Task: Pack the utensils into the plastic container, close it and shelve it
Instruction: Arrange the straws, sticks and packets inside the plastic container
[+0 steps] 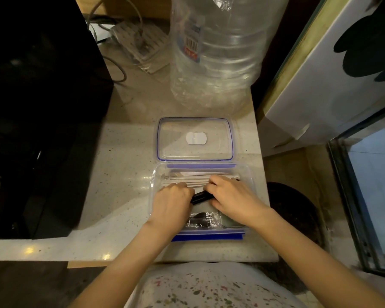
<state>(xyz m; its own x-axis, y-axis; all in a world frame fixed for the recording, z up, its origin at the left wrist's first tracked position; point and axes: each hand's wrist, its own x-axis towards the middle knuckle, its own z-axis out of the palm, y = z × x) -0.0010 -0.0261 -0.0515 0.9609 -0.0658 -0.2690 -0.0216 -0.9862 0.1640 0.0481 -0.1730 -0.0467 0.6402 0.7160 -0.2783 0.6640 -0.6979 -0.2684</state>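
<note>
A black utensil (202,196) is gripped at its ends by the left hand (172,203) and the right hand (231,196), both curled closed on it inside the plastic container (250,181). White paper-wrapped sticks (193,177) are seen at 12 o'clock of the hands, a clear-wrapped dark utensil (203,220) at 6 o'clock. The lid (195,138), removed, is laid at 12 o'clock of the container on the counter (120,174); a large water bottle (220,52) is stood beyond.
</note>
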